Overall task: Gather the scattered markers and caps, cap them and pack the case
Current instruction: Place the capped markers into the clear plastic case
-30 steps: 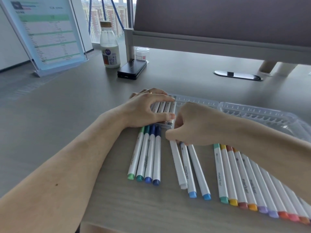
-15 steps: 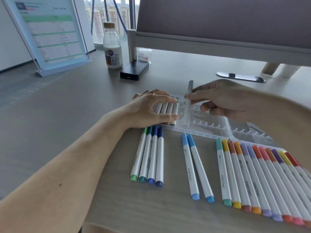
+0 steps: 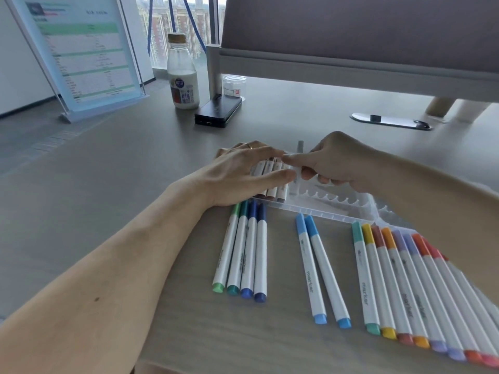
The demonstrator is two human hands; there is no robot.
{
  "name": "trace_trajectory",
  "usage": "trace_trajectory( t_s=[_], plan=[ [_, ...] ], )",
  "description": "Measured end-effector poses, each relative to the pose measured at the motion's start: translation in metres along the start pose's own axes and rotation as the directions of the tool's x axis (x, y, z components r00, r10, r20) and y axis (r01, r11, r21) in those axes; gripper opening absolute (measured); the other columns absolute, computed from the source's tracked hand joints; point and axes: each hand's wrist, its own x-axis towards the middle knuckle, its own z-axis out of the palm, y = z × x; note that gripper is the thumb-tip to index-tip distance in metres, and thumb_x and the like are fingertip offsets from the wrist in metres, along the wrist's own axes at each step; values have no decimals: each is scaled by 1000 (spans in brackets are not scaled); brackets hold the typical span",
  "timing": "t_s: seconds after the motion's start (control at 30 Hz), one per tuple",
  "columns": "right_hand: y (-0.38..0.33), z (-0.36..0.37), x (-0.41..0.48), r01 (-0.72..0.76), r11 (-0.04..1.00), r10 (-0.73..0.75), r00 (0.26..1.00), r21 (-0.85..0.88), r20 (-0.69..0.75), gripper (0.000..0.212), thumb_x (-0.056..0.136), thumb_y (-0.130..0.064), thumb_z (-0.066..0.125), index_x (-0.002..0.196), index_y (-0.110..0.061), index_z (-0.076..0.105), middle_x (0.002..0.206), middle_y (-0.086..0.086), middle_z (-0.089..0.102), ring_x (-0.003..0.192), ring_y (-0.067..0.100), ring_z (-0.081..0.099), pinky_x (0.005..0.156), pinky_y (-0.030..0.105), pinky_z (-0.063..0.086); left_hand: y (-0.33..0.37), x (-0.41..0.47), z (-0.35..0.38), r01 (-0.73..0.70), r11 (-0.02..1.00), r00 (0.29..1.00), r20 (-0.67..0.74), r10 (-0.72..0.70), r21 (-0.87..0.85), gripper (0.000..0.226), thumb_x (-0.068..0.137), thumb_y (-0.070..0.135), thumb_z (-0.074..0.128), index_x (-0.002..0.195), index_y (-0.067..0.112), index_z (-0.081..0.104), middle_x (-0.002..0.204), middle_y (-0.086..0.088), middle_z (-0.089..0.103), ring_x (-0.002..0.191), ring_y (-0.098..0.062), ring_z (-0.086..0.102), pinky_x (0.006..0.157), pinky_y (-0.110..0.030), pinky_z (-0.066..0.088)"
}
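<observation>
Left hand (image 3: 243, 176) lay flat, fingers straight and together, over the brown markers (image 3: 272, 194) seated in the clear case (image 3: 324, 213). Right hand (image 3: 343, 163) pinched a grey marker (image 3: 300, 146), near upright, just beside them.

Place: pretty clearly an office
Desk: long grey desk (image 3: 113, 168), cable port cover (image 3: 390, 120) set in towards the far edge
Divider: fabric partition panel (image 3: 351, 31) along the far edge
Far-left corner: acrylic sign stand (image 3: 81, 49)
Window (image 3: 172, 25): tower blocks outside
</observation>
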Motion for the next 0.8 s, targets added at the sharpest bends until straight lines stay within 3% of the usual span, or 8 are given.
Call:
trace_trajectory(
  t_s=[0.13,0.3,0.5,0.67,0.8],
  plan=[
    [1,8,3,5,998,-7,1000,-55,-26,51,83,-61,73,68,-12,74,47,-3,49,40,11,37,45,24,35,7,-3,0,10,998,1000,27,-11,66,92,69,96,40,152,58,28,158,17,39,147,-15,32,119,-49,24],
    [2,7,0,36,993,-34,999,-113,19,49,86,-59,70,68,-13,75,32,-10,46,23,4,32,32,14,28,7,-3,1,4,993,999,49,-10,117,85,72,91,49,150,60,34,155,19,35,146,-13,29,118,-46,20],
    [9,-7,-1,4,997,7,991,-81,133,38,87,-50,74,75,-14,79,48,-6,56,46,10,37,45,23,33,8,-2,1,10,991,998,64,-19,133,85,72,89,47,151,58,35,153,17,35,141,-13,31,117,-47,23],
    [14,-9,-3,-4,999,12,975,-36,224,31,90,-40,73,78,-13,82,63,1,60,50,10,37,49,24,31,7,-2,0,5,988,998,65,-15,155,82,76,88,44,151,56,37,155,16,33,143,-15,30,116,-46,21],
    [14,-10,-2,-9,1000,13,973,-20,232,30,88,-40,75,78,-13,82,57,-1,58,50,10,37,51,24,32,5,-1,2,-3,985,997,74,-10,171,79,77,88,44,150,57,39,156,16,32,145,-15,29,116,-46,21]
  ],
)
